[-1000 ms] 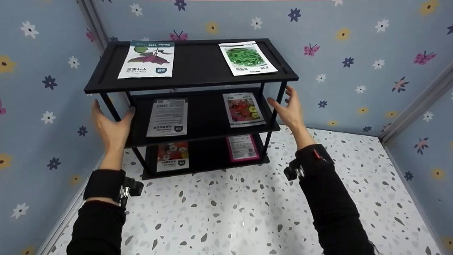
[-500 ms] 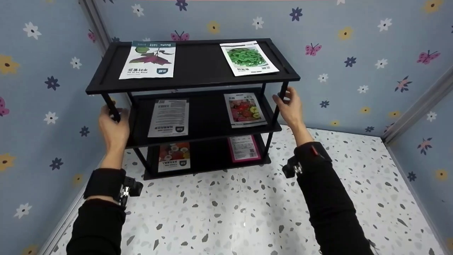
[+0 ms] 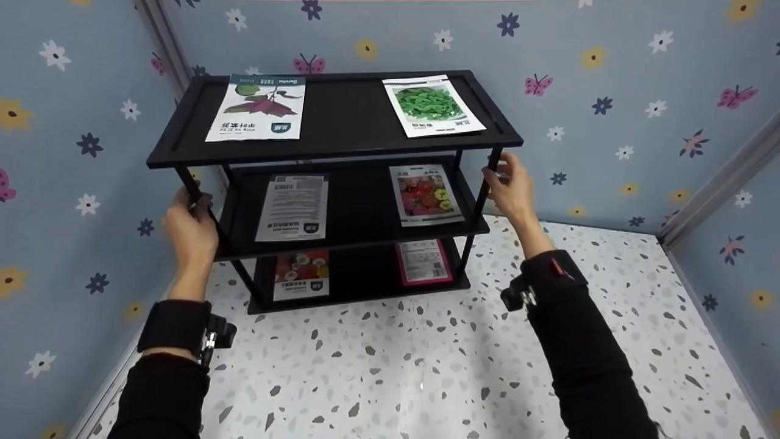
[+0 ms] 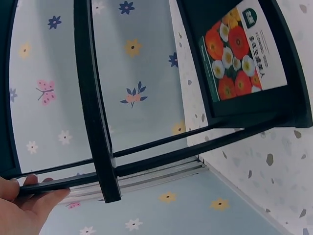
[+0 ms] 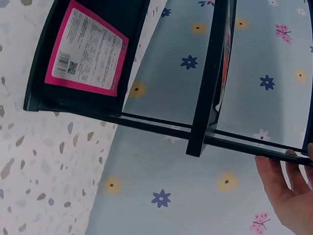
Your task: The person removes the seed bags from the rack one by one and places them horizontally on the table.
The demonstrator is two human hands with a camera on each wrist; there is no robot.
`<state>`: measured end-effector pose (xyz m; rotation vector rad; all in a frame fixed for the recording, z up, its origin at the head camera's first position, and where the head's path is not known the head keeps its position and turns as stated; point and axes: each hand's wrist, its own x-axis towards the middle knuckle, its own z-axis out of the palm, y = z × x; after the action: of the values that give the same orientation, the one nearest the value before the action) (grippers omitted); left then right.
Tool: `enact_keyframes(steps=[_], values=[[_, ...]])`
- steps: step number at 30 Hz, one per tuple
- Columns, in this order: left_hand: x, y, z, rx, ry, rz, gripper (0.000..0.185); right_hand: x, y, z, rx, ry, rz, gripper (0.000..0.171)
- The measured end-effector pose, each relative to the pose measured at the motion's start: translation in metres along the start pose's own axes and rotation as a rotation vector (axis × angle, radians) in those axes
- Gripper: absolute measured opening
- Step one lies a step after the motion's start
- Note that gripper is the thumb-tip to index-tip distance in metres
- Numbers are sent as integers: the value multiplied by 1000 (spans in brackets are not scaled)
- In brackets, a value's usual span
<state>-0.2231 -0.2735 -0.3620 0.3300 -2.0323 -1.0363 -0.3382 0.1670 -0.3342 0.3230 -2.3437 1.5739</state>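
Observation:
A black three-tier shelf rack (image 3: 346,116) stands on the floor with seed packets lying flat on every tier. My left hand (image 3: 190,235) grips its left front post (image 3: 186,177) between the top and middle tiers. On the opposite side, my right hand (image 3: 515,190) holds the right front post (image 3: 481,201), thumb on the inner side. In the left wrist view, the fingers and thumb of the left hand (image 4: 24,210) pinch the post just below the top tier. The right wrist view has the right hand's fingers (image 5: 274,181) against the post near the top tier.
The top tier bears a purple-leaf packet (image 3: 259,110) and a green-leaf packet (image 3: 429,107). A text-backed packet (image 3: 294,207) and a red-fruit packet (image 3: 425,194) lie on the middle tier. Below are a flower packet (image 3: 301,274) and a pink-edged packet (image 3: 423,262). Patterned walls (image 3: 585,110) stand behind and beside.
Both hands have gone from spread beside the front posts to gripping them. Over the last half second the rack has shifted slightly toward me, its right end also slightly rightward, packets riding along.

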Motion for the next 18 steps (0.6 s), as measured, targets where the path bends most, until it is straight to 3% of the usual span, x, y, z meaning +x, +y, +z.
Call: enact_keyframes(steps=[8, 13, 18], values=[[1, -2, -4, -34, -4, -8, 26, -2, -10, -7, 57, -102, -65, 31], [2, -2, -5, -53, -3, -36, 26, -8, -20, -9, -8, -133, -117, 32], [4, -3, 0, -80, 16, 1, 21, -5, -17, -14, 10, -144, -151, 32]])
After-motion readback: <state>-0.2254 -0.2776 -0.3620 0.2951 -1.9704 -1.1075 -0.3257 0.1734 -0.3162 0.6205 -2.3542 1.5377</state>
